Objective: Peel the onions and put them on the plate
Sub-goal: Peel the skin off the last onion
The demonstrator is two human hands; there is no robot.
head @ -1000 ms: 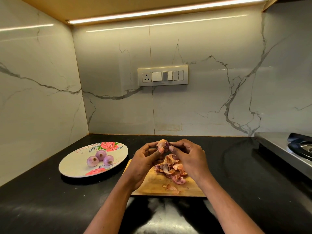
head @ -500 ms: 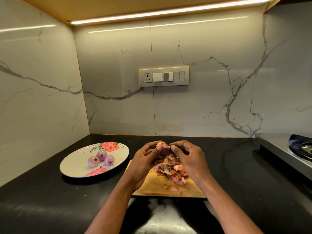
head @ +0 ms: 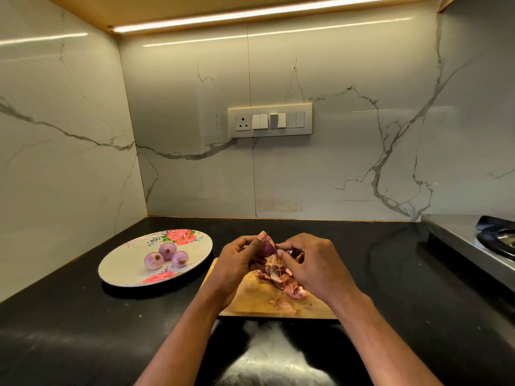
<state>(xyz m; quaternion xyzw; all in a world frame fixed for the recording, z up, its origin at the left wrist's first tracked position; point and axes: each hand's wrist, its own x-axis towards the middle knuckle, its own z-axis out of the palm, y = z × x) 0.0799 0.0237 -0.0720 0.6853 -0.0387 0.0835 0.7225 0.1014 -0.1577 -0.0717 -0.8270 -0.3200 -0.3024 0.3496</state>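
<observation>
Purple onion [head: 267, 247] clamped in left grip [head: 239, 263]; right grip [head: 309, 263] pinching its skin.

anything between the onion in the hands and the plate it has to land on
Nothing visible. The onion, held by the left hand and right hand, has only bare counter between it and the plate; three peeled onions leave room.

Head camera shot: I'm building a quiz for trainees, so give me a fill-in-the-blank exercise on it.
The floral plate holds ___ peeled onions.
The onion being peeled sits in the ___ hand.
The right hand picks at its skin.
The loose skins lie on the wooden ___.

Missing words: three; left; board
</observation>
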